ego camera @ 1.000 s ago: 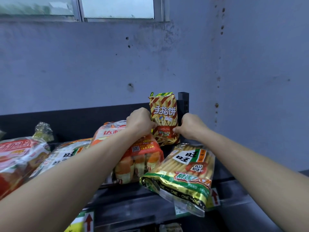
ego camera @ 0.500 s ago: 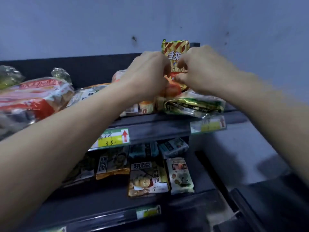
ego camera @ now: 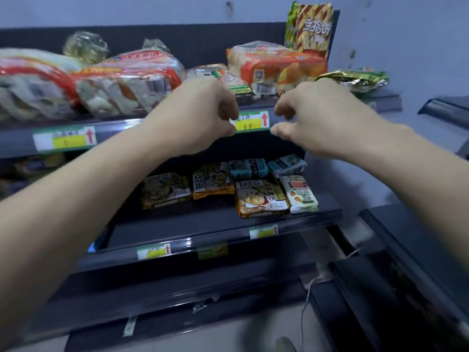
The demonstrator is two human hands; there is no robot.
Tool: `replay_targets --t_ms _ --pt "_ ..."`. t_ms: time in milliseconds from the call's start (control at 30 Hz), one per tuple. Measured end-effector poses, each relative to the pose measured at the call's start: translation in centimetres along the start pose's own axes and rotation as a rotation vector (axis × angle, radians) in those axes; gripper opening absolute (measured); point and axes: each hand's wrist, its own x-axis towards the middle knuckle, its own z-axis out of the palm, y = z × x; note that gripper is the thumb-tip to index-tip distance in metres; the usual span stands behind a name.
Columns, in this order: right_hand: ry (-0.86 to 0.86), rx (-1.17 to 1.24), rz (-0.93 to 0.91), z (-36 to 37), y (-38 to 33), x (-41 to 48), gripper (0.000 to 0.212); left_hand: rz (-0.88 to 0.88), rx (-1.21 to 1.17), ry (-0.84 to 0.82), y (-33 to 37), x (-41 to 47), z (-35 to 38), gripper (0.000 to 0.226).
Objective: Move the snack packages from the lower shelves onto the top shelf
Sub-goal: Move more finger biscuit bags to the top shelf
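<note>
Hovering empty: left hand [ego camera: 203,115], right hand [ego camera: 312,115], fingers curled, before top shelf [ego camera: 127,133].

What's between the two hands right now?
In the head view, nothing is held between the left hand and right hand. Through the gap shows the top shelf's yellow price tag.

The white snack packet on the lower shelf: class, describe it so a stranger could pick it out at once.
Find the lower shelf, below the top shelf's yellow price tag. Its packets lie in two rows; go to the front row's right end. The white snack packet is the only pale one; its neighbours are orange, brown or teal.
</note>
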Motion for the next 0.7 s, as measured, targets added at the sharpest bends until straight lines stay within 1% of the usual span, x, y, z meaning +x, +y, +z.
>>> replay_targets --t_ms 133,367,500,567,700 --pt "-0.105 0.039 -0.016 1.4 -3.7 -0.8 0.033 -0.114 -0.005 -0.035 -3.5 -4.2 -1.3 0.012" --pt "-0.29 0.099 -0.127 5.2 -9.0 -1.3 0.03 -0.357 -0.006 -0.183 -6.6 -11.5 0.2 0.013" --pt "-0.339 0.105 -0.237 7.0 -11.2 -1.5 0.029 -0.465 0.026 -0.264 -7.0 -14.1 1.4 0.019" --pt "-0.354 0.109 -0.289 7.9 -12.0 -1.5 0.028 -0.506 0.037 -0.283 -7.0 -15.2 1.9 0.021" --pt "-0.363 0.127 -0.373 9.3 -13.2 -1.1 0.032 -0.585 0.049 -0.298 -6.9 -16.6 2.0 0.023"
